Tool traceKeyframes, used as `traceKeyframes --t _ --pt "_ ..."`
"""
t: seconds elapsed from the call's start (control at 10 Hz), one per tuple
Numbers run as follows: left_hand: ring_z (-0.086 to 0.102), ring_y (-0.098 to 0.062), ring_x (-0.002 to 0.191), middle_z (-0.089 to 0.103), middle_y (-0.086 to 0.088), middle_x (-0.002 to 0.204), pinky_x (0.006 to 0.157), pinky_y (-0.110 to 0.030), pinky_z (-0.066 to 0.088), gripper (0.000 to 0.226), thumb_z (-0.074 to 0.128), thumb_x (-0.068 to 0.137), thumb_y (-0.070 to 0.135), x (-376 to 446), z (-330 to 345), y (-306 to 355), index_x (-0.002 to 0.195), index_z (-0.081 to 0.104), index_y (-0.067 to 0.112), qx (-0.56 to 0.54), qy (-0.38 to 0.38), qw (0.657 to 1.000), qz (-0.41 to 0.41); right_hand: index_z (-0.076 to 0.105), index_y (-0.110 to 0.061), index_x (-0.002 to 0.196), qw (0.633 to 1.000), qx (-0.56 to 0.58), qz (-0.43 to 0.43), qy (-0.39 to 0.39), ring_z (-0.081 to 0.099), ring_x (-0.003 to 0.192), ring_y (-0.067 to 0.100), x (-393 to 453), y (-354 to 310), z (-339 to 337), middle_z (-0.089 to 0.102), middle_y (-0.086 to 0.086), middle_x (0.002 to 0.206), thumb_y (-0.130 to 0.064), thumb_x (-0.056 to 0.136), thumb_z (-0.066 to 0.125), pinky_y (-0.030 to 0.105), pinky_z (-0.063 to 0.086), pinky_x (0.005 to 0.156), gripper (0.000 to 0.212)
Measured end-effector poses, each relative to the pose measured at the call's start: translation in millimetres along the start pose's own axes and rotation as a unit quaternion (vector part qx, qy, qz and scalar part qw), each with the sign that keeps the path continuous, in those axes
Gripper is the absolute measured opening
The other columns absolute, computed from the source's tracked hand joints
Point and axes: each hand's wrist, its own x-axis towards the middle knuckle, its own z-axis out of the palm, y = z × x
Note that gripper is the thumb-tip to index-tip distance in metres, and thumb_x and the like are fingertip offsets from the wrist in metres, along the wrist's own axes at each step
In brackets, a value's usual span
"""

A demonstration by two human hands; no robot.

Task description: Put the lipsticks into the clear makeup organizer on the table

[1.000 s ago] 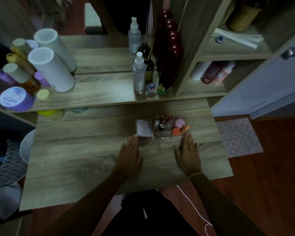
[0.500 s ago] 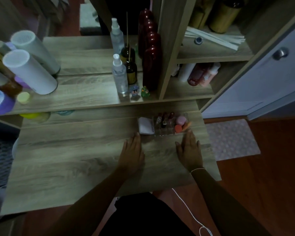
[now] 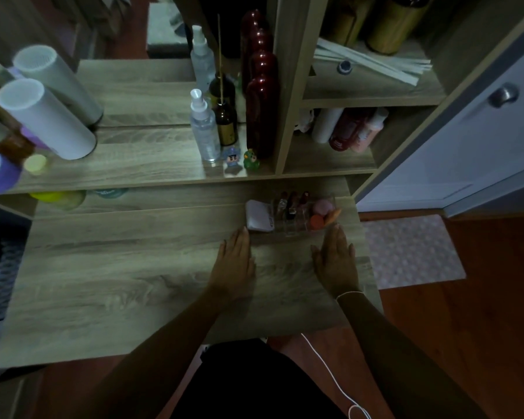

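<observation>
Nothing has shifted but your view: your left hand (image 3: 235, 264) and right hand (image 3: 336, 264) stay flat, apart, empty. Lipsticks (image 3: 291, 203) already stand in the organizer (image 3: 303, 229) just beyond your fingertips; a careless nudge could topple them.

No text is showing clearly enough to read. The dark red bottle (image 3: 344, 133) lying on the lower shelf at the right is carrying pale lettering, and the pink bottle (image 3: 368, 133) just beside it is showing a label too, but the dim, blurred view is keeping both illegible.
</observation>
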Motion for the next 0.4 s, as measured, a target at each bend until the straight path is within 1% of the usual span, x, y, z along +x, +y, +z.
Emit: traceKeyframes --t 0.1,0.2,0.3,0.4 --pt "0.006 -0.023 0.145 0.007 -0.014 0.158 0.118 -0.046 0.011 0.063 0.033 0.098 0.031 1 6 -3 0.147 0.002 0.004 0.008 0.010 1.000 0.002 0.003 -0.013 0.153 1.000 0.017 -0.008 0.013 0.011 0.149 0.028 0 1 4 0.014 0.014 0.161 -0.048 0.098 0.036 0.052 0.013 0.120 0.073" --pt "0.007 -0.025 0.145 0.008 -0.014 0.158 0.119 -0.047 0.010 0.067 0.033 0.097 0.038 -5 12 -6 0.147 0.001 0.005 0.014 0.020 1.000 -0.012 0.010 -0.012 0.151 0.995 0.093 0.017 0.043 0.020 0.147 0.030 -9 2 6 0.022 0.015 0.158 -0.044 0.096 0.045 0.053 0.016 0.120 0.073" --pt "0.000 -0.025 0.145 0.003 -0.014 0.158 0.118 -0.046 0.003 0.071 0.028 0.097 0.048 -17 28 -15 0.147 -0.002 0.007 0.018 0.019 0.999 -0.027 0.014 -0.003 0.150 0.996 0.068 0.032 0.057 0.018 0.147 0.033 -28 5 21 0.023 0.020 0.158 -0.038 0.097 0.046 0.053 0.015 0.120 0.072" --pt "-0.005 -0.025 0.145 0.002 -0.014 0.158 0.116 -0.044 -0.002 0.069 0.028 0.097 0.049 -23 35 -20 0.148 0.002 0.009 0.041 0.037 0.998 -0.015 0.021 0.001 0.149 0.997 0.019 0.038 0.061 0.017 0.148 0.035 -38 4 31 0.022 0.021 0.158 -0.037 0.100 0.039 0.052 0.013 0.121 0.064"
